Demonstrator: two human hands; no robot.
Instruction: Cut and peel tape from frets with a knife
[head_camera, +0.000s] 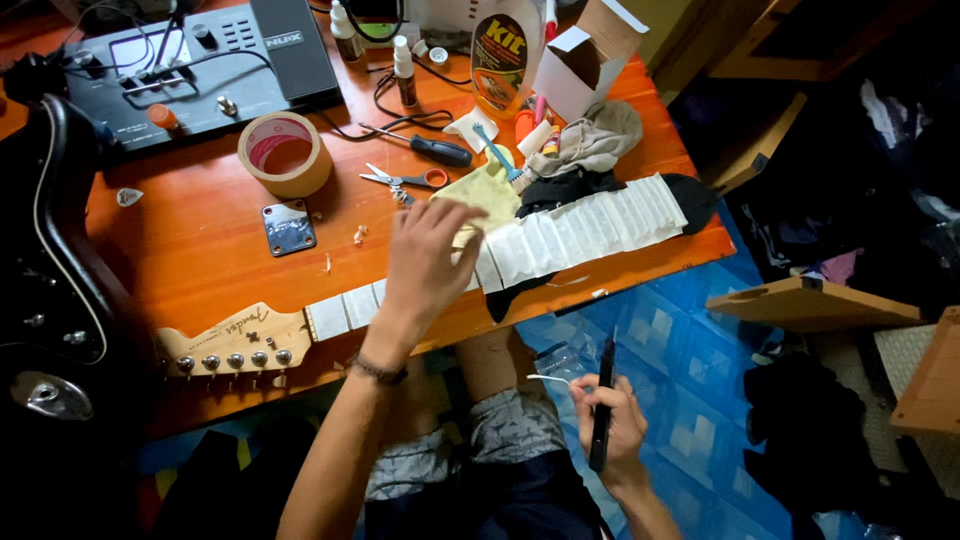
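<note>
Nearest, at about five o'clock, the right hand (612, 425) is gripping a slim black tool (603, 412), its shaft standing nearly upright, and pinching a thin white strip (548, 379) that is curling off toward nine o'clock. It is hanging over the lap, above patterned shorts (505, 430) and a floor of glossy blue tiles (690, 370).

Just beyond, near the middle, the left hand (428, 262) is lying released, fingers spread flat, pressing on the guitar neck (500, 255). A dark bead bracelet (378, 370) is circling its wrist. The neck is resting along the near edge of the orange wooden table (200, 240), running from eight o'clock to two o'clock. White masking strips are covering its fretboard in ribbed bands, and its pale maple headstock (235, 340), with a row of round chrome tuners, is pointing toward eight o'clock. A dark cloth (560, 190) is lying beneath the neck's far end.

Further off, a square metal plate (289, 227) is sitting at ten o'clock, beside a thick roll of tan tape (286, 152). Small scissors (400, 179) and a black-handled screwdriver (425, 146) are lying toward twelve, next to a soft yellow cloth (488, 190). At the far edge a black pedal unit (200, 65), a plastic bottle (503, 55) and an open white carton (585, 60) are standing. A glossy black guitar body (50, 280) is filling the nine o'clock side.
</note>
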